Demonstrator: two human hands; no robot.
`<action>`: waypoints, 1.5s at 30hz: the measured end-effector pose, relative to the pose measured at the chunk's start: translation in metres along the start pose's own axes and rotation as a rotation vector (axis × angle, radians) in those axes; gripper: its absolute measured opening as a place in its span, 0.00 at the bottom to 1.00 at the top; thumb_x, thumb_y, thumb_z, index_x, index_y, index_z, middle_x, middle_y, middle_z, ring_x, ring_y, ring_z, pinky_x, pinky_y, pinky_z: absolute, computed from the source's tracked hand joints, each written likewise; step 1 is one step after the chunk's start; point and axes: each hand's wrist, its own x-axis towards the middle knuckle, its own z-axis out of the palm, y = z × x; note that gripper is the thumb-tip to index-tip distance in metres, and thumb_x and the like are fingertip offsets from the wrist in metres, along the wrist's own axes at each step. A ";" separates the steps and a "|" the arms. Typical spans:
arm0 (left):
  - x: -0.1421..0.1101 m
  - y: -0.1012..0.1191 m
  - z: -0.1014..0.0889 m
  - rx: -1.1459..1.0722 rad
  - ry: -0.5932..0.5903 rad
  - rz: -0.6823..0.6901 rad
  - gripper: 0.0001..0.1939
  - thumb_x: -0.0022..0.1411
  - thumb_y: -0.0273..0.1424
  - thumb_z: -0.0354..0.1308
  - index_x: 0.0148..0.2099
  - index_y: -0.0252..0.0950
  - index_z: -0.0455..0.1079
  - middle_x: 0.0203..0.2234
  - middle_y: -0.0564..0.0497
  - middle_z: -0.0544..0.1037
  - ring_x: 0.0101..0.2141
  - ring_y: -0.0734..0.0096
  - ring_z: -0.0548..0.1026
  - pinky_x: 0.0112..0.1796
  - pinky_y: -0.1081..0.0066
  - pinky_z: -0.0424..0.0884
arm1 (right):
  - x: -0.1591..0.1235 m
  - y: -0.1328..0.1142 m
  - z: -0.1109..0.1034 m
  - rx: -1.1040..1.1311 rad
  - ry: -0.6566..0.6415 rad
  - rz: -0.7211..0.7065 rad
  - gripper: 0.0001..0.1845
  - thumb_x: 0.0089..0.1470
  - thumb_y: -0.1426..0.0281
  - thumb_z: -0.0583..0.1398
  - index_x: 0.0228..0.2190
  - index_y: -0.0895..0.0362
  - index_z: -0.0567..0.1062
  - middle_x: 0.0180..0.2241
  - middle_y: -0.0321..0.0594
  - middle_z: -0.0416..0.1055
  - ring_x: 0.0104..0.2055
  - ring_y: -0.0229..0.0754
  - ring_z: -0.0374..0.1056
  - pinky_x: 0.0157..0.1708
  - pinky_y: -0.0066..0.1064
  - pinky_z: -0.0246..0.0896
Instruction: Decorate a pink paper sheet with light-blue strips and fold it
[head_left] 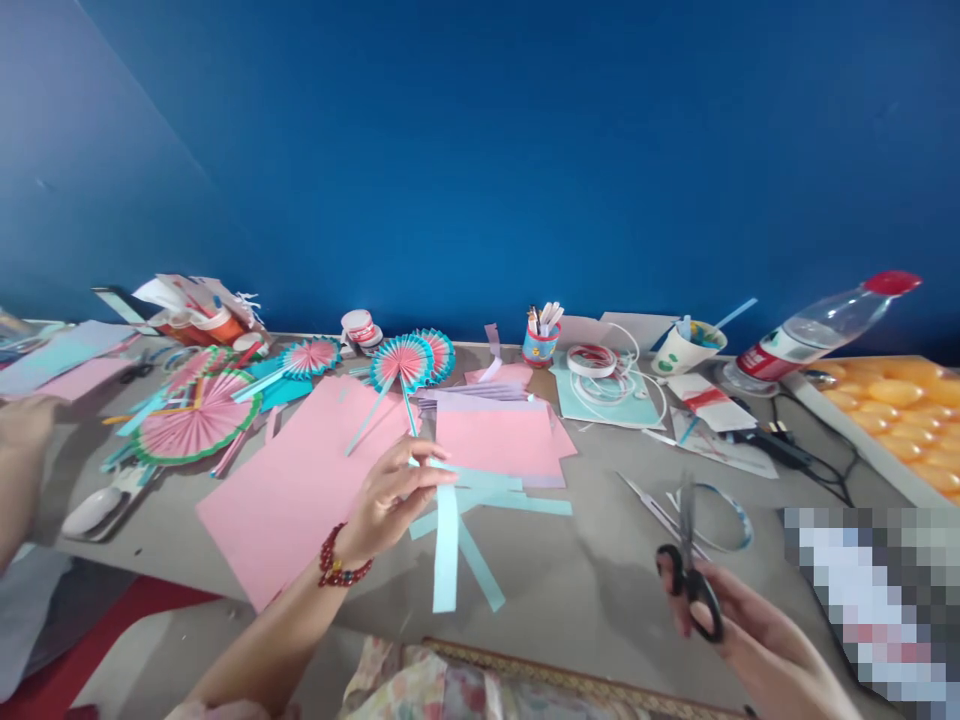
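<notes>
My left hand (397, 492), with a red bead bracelet at the wrist, pinches the top of a light blue paper strip (445, 560) that hangs down over the table. More light blue strips (529, 503) lie just behind and beside it, several of them crossing. Black-handled scissors (691, 575) are in my right hand (739, 610), blades pointing up and away. A slim pointed tool (651, 508), perhaps a craft knife, rests left of the scissors. Behind my left hand lie pink paper sheets (495, 438) and a large pink sheet (300, 480).
Folded paper fans (402, 362) lie at the back and a larger pink fan (196, 415) to the left. A pen cup (540, 345), a coiled white cable (600, 370), a paper cup (686, 350) and a plastic bottle (814, 340) line the wall. Another person's arm (21, 460) shows at far left.
</notes>
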 end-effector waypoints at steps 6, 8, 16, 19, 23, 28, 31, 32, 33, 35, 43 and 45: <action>0.006 0.011 0.018 0.257 0.026 0.319 0.15 0.65 0.23 0.59 0.48 0.48 0.76 0.53 0.49 0.71 0.52 0.61 0.69 0.53 0.55 0.69 | 0.011 -0.023 0.085 0.312 -0.395 0.046 0.22 0.43 0.53 0.71 0.28 0.57 0.75 0.28 0.41 0.72 0.24 0.36 0.61 0.24 0.27 0.59; 0.003 0.012 0.026 0.307 0.056 0.382 0.18 0.60 0.24 0.66 0.49 0.50 0.76 0.52 0.51 0.71 0.52 0.61 0.68 0.53 0.56 0.69 | 0.016 -0.032 0.113 0.400 -0.433 0.011 0.21 0.44 0.53 0.71 0.29 0.56 0.74 0.30 0.41 0.73 0.25 0.35 0.61 0.25 0.27 0.58; -0.014 0.009 0.038 0.324 -0.068 0.318 0.17 0.62 0.26 0.63 0.48 0.54 0.77 0.51 0.49 0.73 0.53 0.55 0.69 0.53 0.53 0.70 | 0.018 -0.064 0.156 0.469 -0.441 -0.088 0.21 0.40 0.61 0.74 0.31 0.55 0.71 0.29 0.35 0.72 0.29 0.36 0.66 0.29 0.25 0.62; -0.015 0.014 0.042 0.189 -0.093 0.273 0.16 0.66 0.26 0.57 0.50 0.53 0.75 0.53 0.47 0.71 0.55 0.53 0.68 0.52 0.52 0.70 | 0.017 -0.064 0.158 0.469 -0.396 -0.099 0.24 0.37 0.63 0.75 0.30 0.54 0.68 0.28 0.34 0.72 0.28 0.35 0.65 0.28 0.24 0.61; -0.009 0.024 0.047 -0.137 0.098 -0.003 0.14 0.69 0.27 0.51 0.54 0.43 0.67 0.52 0.41 0.69 0.52 0.55 0.69 0.50 0.54 0.70 | 0.019 -0.060 0.159 0.433 -0.373 -0.153 0.22 0.40 0.63 0.73 0.30 0.54 0.67 0.27 0.33 0.71 0.25 0.32 0.61 0.25 0.22 0.57; 0.013 0.029 0.053 -0.308 -0.006 -0.284 0.06 0.69 0.33 0.54 0.38 0.37 0.65 0.31 0.50 0.69 0.34 0.67 0.69 0.38 0.68 0.67 | 0.022 -0.055 0.158 0.315 -0.357 -0.189 0.21 0.42 0.62 0.72 0.31 0.54 0.67 0.27 0.32 0.69 0.24 0.32 0.58 0.24 0.23 0.56; 0.021 0.030 0.059 -0.348 -0.010 -0.360 0.12 0.69 0.34 0.53 0.32 0.37 0.60 0.27 0.52 0.66 0.29 0.71 0.65 0.33 0.71 0.63 | 0.022 -0.053 0.156 0.221 -0.340 -0.233 0.19 0.45 0.60 0.69 0.30 0.54 0.67 0.25 0.30 0.65 0.23 0.32 0.56 0.23 0.23 0.55; 0.023 0.031 0.061 -0.370 0.011 -0.387 0.13 0.68 0.35 0.53 0.31 0.37 0.59 0.27 0.52 0.65 0.29 0.71 0.64 0.32 0.71 0.63 | 0.021 -0.052 0.154 0.176 -0.326 -0.260 0.18 0.47 0.60 0.68 0.30 0.54 0.67 0.25 0.30 0.64 0.23 0.32 0.56 0.23 0.23 0.55; 0.025 0.033 0.062 -0.391 0.038 -0.412 0.14 0.68 0.35 0.53 0.30 0.37 0.58 0.27 0.52 0.65 0.29 0.71 0.64 0.32 0.71 0.62 | 0.021 -0.050 0.152 0.126 -0.309 -0.297 0.16 0.49 0.59 0.66 0.31 0.54 0.67 0.25 0.30 0.64 0.23 0.33 0.57 0.24 0.23 0.56; 0.027 0.038 0.063 -0.433 0.105 -0.448 0.14 0.67 0.35 0.54 0.29 0.37 0.57 0.28 0.51 0.66 0.30 0.69 0.65 0.33 0.71 0.63 | 0.018 -0.045 0.145 0.021 -0.268 -0.393 0.13 0.53 0.59 0.63 0.31 0.55 0.68 0.24 0.31 0.65 0.23 0.34 0.59 0.24 0.24 0.58; 0.030 0.048 0.070 -0.553 0.191 -0.494 0.13 0.66 0.33 0.52 0.29 0.38 0.55 0.35 0.47 0.74 0.35 0.66 0.71 0.39 0.67 0.67 | 0.000 -0.016 0.126 -0.317 -0.142 -0.628 0.12 0.52 0.59 0.63 0.27 0.53 0.68 0.20 0.31 0.66 0.17 0.33 0.56 0.18 0.23 0.55; 0.027 0.047 0.073 -0.552 0.199 -0.531 0.13 0.66 0.33 0.53 0.29 0.38 0.57 0.36 0.47 0.74 0.36 0.66 0.71 0.39 0.67 0.66 | -0.003 -0.014 0.125 -0.359 -0.132 -0.632 0.12 0.52 0.60 0.63 0.28 0.53 0.68 0.19 0.30 0.67 0.17 0.32 0.56 0.18 0.23 0.55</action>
